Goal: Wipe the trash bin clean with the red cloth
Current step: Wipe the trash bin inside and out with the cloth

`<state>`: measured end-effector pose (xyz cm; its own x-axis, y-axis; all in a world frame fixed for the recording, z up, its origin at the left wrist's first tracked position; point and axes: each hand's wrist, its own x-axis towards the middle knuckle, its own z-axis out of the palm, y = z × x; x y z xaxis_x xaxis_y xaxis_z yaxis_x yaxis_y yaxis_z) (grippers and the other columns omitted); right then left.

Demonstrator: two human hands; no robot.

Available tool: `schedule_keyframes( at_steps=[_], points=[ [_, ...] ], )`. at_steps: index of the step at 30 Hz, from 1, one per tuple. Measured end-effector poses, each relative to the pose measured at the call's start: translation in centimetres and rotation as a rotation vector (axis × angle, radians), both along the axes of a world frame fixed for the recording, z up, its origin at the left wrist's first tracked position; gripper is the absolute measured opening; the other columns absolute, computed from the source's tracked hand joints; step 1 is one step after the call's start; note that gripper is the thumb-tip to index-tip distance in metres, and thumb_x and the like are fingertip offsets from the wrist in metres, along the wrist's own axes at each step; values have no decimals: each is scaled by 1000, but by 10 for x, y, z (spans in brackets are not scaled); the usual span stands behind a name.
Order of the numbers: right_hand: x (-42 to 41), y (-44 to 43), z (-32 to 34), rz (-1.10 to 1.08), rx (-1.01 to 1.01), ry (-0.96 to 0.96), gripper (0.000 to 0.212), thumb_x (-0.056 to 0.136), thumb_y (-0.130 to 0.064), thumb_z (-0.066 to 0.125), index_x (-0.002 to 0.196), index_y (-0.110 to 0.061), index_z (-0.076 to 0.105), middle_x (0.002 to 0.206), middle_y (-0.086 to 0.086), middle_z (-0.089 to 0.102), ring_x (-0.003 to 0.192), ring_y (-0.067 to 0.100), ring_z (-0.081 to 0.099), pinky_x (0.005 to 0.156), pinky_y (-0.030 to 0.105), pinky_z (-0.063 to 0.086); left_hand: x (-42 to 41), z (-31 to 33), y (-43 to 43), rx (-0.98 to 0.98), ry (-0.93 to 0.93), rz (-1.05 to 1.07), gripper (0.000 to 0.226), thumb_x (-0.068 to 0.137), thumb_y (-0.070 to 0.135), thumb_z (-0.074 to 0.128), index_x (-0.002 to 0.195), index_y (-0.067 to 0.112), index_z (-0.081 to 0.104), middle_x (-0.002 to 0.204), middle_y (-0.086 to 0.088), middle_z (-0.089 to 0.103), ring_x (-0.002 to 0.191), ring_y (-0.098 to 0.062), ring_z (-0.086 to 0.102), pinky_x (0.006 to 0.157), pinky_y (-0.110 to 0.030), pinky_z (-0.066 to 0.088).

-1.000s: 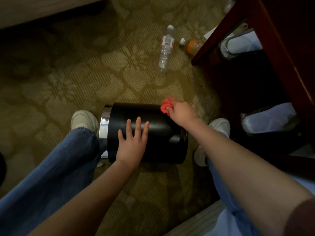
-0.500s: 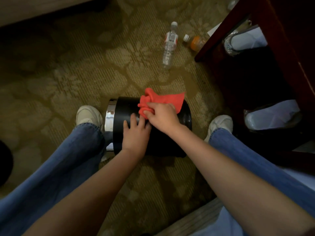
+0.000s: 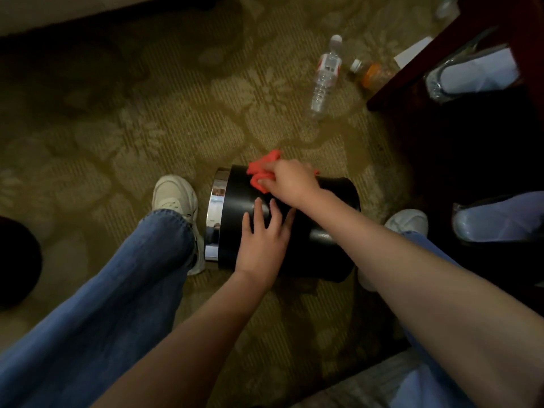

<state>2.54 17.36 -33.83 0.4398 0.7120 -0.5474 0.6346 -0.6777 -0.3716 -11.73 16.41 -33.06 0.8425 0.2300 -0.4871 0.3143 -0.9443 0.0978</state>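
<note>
Carpet (image 3: pixel 147 128) in olive-gold with a pale floral pattern covers the floor of a dim room. Dark red wooden furniture (image 3: pixel 412 72) stands along its right edge, and a clear water bottle (image 3: pixel 325 75) and an orange-filled bottle (image 3: pixel 372 75) lie on it toward the far right corner. The trash bin (image 3: pixel 318 248), a glossy black cylinder with a mirror-bright chrome rim (image 3: pixel 216 201), lies on its side on the carpet between two white sneakers (image 3: pixel 173 192), rim pointing left. The left hand (image 3: pixel 262 242) rests flat on the bin's upper side, fingers spread. The right hand (image 3: pixel 290 179) pinches the bunched red cloth (image 3: pixel 260 172) against the bin's far side, near the rim.
</note>
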Motion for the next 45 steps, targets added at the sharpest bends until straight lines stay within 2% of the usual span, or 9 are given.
schedule_keyframes(
  at_steps=[5,11,16,20,26,32,35,39,45],
  points=[
    [-23,0,21,266,72,-61,28,91,-36,51,116,-33,63,111,-1,66,111,21,55,102,41,24,2,-2,0,59,-126,-51,54,89,13,30,142,16,41,140,-25,43,126,-50,41,108,-48,33],
    [-6,20,-10,-2,17,-17,31,93,-34,51,123,-35,58,117,0,65,115,23,54,103,42,30,2,-2,0,29,-77,23,55,88,21,34,142,18,40,140,-22,46,127,-47,43,98,-43,45],
    [3,40,-24,-94,-76,38,29,95,-34,48,119,-30,61,116,-2,64,112,21,55,97,42,35,-1,3,4,-25,74,-47,67,101,18,29,144,15,-23,155,-24,-13,140,-49,-7,117,-47,12],
    [-5,21,1,143,39,-36,32,94,-39,51,123,-29,59,116,4,64,112,24,55,95,36,35,-1,2,0,22,-52,42,56,94,14,21,150,16,16,151,-27,24,138,-50,21,112,-46,28],
    [-36,-3,8,479,179,-42,39,92,-42,49,130,-39,51,133,-9,55,126,14,46,104,38,19,10,12,11,-12,188,-82,44,99,12,33,142,7,30,144,-19,38,133,-36,33,113,-44,24],
    [-17,5,-6,216,215,67,39,93,-34,51,132,-35,51,136,-6,53,129,14,43,106,41,20,12,2,21,-25,85,-89,53,96,20,44,146,12,28,145,-19,35,135,-40,28,115,-42,17],
    [-5,19,-13,50,156,88,40,93,-42,50,132,-32,52,126,2,61,121,23,51,105,43,30,11,2,23,-1,-85,-62,75,78,25,72,144,13,37,143,-26,39,132,-49,35,108,-45,35],
    [8,22,-23,-20,71,111,42,93,-45,49,133,-32,50,129,2,59,124,25,49,104,47,34,-2,-4,21,4,-110,-94,78,89,25,58,151,18,11,155,-23,12,142,-44,15,112,-42,28],
    [19,15,-31,-62,49,134,40,94,-43,49,133,-39,49,131,-1,57,124,24,48,103,46,35,-25,-3,45,57,-100,-162,73,65,24,79,132,14,54,133,-20,54,117,-39,56,92,-53,48]
  ],
)
